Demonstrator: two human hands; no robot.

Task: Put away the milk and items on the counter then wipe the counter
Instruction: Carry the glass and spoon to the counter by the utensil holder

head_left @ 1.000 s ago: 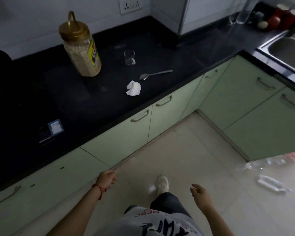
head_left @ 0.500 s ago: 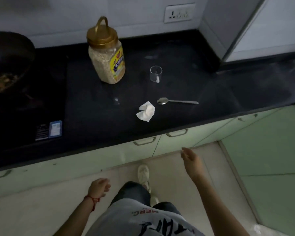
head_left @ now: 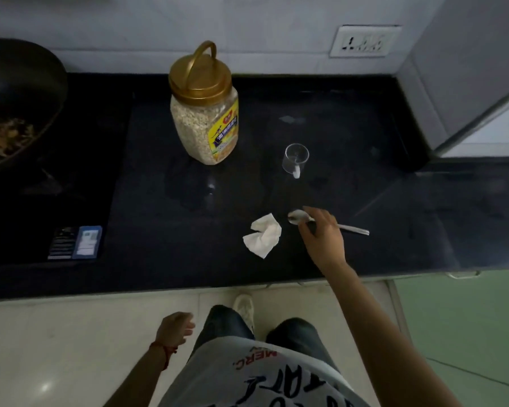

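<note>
Right hand is down on the glossy black stone worktop, its grip curled over the neck of the slim steel spoon, though whether it is pinched I cannot tell. Just left of that grip lies the crumpled white paper tissue; beyond it stand the small clear glass cup and the gold-lidded plastic jar of oats. Left hand hangs loosely curled, holding nothing.

Dim and murky here: the black bench swallows detail, faint glare glints on the floor, and wide-angle bending curves the edges.
</note>
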